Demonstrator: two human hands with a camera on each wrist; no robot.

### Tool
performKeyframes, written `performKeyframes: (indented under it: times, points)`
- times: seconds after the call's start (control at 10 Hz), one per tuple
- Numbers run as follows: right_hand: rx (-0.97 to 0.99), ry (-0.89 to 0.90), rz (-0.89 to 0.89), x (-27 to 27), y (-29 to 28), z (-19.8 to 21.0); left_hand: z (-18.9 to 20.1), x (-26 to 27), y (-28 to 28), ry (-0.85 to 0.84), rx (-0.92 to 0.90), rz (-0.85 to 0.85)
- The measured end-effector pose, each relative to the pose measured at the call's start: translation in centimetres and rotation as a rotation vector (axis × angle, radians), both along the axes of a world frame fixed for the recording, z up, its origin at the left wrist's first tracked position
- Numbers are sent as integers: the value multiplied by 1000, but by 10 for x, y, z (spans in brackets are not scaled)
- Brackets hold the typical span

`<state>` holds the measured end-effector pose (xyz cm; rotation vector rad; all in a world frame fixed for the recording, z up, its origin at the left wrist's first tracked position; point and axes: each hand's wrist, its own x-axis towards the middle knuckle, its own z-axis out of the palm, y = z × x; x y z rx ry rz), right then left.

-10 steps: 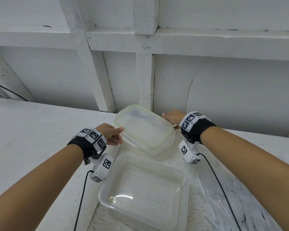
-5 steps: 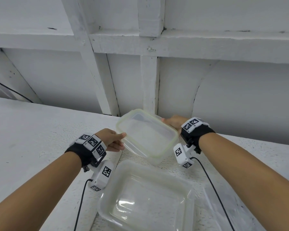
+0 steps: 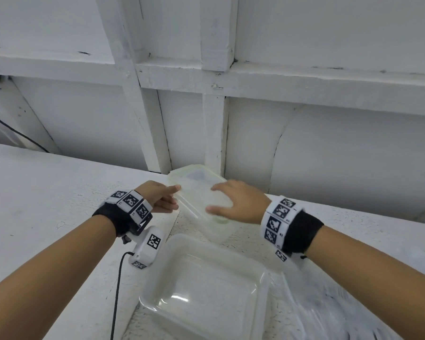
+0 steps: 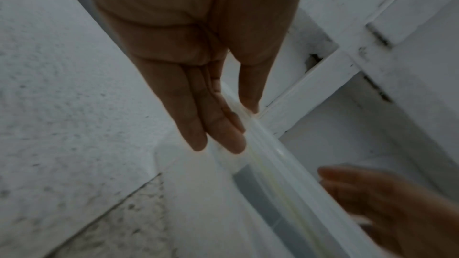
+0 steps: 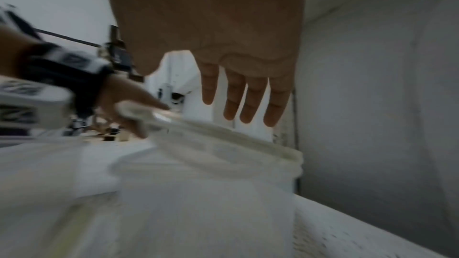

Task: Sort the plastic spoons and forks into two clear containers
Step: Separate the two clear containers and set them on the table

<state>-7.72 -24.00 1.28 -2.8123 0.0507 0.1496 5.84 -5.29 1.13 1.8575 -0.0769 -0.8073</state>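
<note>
Two clear containers share one white counter: the nearer one lidless, and beyond it a second container with a single green-edged lid. Two hands are in the frame, the left hand pinching the lid's rim at the far container's left side, the right hand spread above its right side. Each wrist wears one black band with square markers, two bands in all. Right of the nearer container lies one clear plastic bag; the cutlery inside is too blurred to count.
</note>
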Motion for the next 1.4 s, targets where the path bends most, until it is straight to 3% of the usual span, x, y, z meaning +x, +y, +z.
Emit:
performKeyframes:
  times: [0.1,0.2,0.3,0.4,0.5,0.6,0.9,1.0,1.1,1.2,1.4]
  points:
    - [-153,-39,44,-17,12,6,21,-1,-8,-14,-130,-10]
    - [-76,-300,-110,-19,2,11,36,4,-17,7,-277,-45]
    - [19,-426,-252,-26,-15,17,31,18,-25,-194,-66,-37]
    - [29,-456,-298,-42,-27,17,10,30,-28,-486,465,-197]
    - [44,-428,-361,-59,-39,8,-18,35,-30,-530,660,-311]
    - [118,-370,-473,-71,-51,4,-31,40,-28,-398,538,-227]
    - [1031,-317,-857,-72,-61,-14,0,37,-2,-262,120,91]
    - [1203,-224,-916,-65,-48,-26,15,31,6,-289,143,22]
    - [1148,-135,-1004,-54,-44,-33,14,26,-3,-135,0,108]
    - [980,-31,-1022,-55,-48,-33,7,20,-21,-188,94,52]
    - [1008,-29,-1087,-74,-55,-30,4,7,-51,-213,163,-80]
